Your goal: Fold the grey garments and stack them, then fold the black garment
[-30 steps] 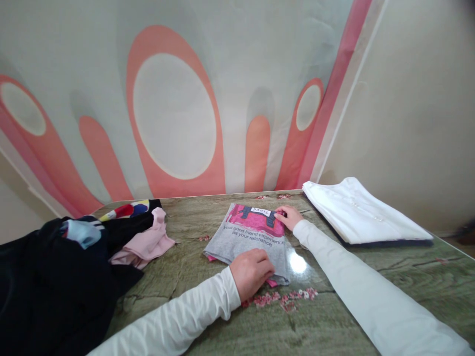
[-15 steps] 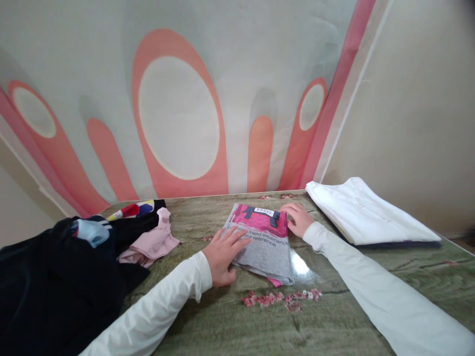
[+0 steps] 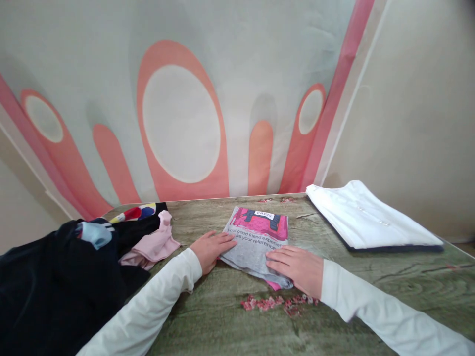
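A folded grey T-shirt (image 3: 252, 254) with a pink print and dark lettering lies flat on the wood-patterned table (image 3: 208, 316). A bit of bright pink cloth sticks out under its near edge. Along the shirt's left edge rests my left hand (image 3: 212, 251), fingers stretched out and fingertips on the cloth. My right hand (image 3: 295, 269) lies flat over the shirt's lower right part, its fingers extended across the grey fabric. Neither hand grips anything.
To the left is a heap of dark clothes (image 3: 55, 287) with a pink garment (image 3: 152, 242) and a light blue piece (image 3: 95, 235). Folded white clothing (image 3: 371, 217) lies at the right on something dark. A patterned wall panel (image 3: 245, 89) stands behind the table.
My right hand has moved from the shirt's upper right corner toward me, onto its lower right part. My left hand has shifted left to the shirt's edge.
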Motion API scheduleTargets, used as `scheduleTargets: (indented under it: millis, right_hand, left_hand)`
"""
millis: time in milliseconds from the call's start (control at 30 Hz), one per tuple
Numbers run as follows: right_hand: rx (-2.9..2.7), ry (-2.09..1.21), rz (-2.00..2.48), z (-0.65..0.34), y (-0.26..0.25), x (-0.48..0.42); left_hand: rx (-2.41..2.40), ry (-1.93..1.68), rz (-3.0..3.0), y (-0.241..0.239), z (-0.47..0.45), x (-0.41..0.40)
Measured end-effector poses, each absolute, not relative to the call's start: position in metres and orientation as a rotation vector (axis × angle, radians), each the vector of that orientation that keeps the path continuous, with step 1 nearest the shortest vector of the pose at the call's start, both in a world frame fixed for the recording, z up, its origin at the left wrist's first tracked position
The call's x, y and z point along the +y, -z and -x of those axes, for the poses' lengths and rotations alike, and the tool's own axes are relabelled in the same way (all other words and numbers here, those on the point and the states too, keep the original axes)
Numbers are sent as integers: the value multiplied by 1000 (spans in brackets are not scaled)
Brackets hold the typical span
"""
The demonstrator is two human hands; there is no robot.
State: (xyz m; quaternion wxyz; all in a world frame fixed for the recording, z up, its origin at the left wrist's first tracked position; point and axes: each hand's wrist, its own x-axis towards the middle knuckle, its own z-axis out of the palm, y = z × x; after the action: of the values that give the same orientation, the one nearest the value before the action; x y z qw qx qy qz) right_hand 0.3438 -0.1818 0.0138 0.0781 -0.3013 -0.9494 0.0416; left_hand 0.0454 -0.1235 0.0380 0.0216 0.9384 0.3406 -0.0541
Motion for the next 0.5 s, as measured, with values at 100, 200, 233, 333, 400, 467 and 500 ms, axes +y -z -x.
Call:
scheduleTargets:
  millis: [100,200,233,333,400,467,500]
  right_hand:
    - [-2714,-167,830,-345,-7,-174]
    - [-2517,-292,749,-348,-4,-172]
    - [-2437,-350,751,-348,-6,-171]
    - [-2166,-554,859,-349,-15,-171]
    - [-1945,-699,919,-350,-26,-172]
    - [-1707,-837,937,-351,-39,-174]
    - [-1596,-902,933,-352,-47,-175]
  left_hand:
    - [957,-98,-2846,-31,-39,-115]
    - [958,-383,-2679,-31,-34,-109]
    - [985,-462,-2612,-35,-34,-109]
    - [1056,-659,-2451,-54,-38,-113]
    - [1088,-784,-2364,-71,-43,-121]
    - [1142,-933,-2246,-90,-49,-131]
    - [1169,-1014,-2176,-100,-52,-136]
